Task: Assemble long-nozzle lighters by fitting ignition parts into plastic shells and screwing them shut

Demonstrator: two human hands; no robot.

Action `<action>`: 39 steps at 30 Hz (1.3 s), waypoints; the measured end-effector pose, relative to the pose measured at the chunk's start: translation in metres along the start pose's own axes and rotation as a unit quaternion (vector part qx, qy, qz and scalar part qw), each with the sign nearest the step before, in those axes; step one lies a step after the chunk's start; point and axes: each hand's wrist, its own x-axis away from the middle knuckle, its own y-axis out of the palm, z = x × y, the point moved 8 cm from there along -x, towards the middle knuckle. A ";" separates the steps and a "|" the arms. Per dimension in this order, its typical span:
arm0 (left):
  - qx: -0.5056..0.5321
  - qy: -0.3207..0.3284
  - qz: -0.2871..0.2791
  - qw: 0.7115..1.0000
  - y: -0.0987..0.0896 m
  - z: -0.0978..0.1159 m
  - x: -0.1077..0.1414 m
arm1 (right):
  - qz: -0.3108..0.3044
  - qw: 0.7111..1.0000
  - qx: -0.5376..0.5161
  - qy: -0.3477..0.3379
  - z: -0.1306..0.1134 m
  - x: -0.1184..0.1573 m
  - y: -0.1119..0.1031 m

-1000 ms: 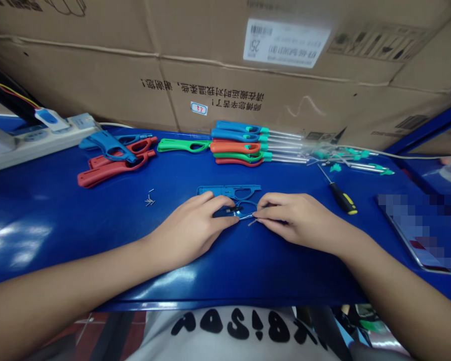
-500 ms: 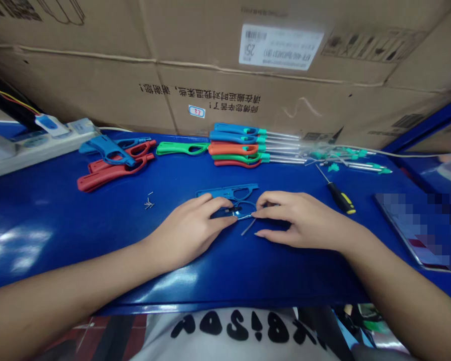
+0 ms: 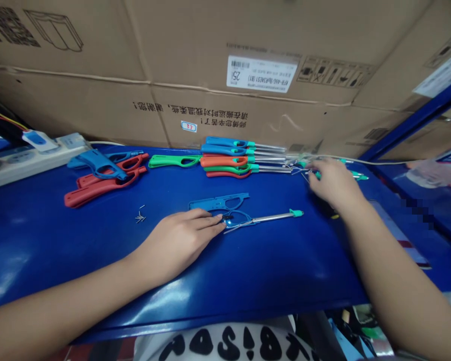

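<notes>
Centrally on the table (image 3: 285,271), the open blue handle (image 3: 231,224), judged light, stiff, slippery along its metal tube (image 3: 272,217) and best taken by its rim, was pinched by the left hand (image 3: 176,240); green-tipped rods (image 3: 361,176) were neared by the right hand (image 3: 332,183), its grip indiscernible.

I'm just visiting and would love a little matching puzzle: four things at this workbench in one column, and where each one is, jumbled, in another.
1. left hand
2. right hand
3. small metal pins
4. lone green handle

A. between the red handles and the row of handles with metal tubes
B. at the loose green-tipped tubes
C. in a small scattered heap on the blue table
D. on the nearer blue casing

Pairs: 1-D, 2-B, 3-C, 4-A
</notes>
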 end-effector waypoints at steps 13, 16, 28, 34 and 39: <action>0.016 -0.001 -0.019 1.000 -0.002 0.000 0.001 | -0.089 0.993 -0.032 0.064 0.049 -0.010 0.023; 0.023 -0.005 -0.026 0.999 -0.002 0.001 0.000 | -0.079 0.994 -0.042 0.060 0.047 -0.011 0.023; 0.024 -0.029 -0.010 0.999 -0.003 -0.001 0.000 | -0.027 0.994 -0.083 0.070 0.027 -0.007 -0.003; 0.029 -0.036 -0.018 0.999 -0.001 -0.001 -0.001 | -0.162 0.961 -0.225 -0.002 -0.037 0.013 0.010; 0.033 -0.038 -0.015 0.999 -0.001 -0.003 0.000 | -0.156 0.973 -0.158 -0.067 -0.053 0.021 0.003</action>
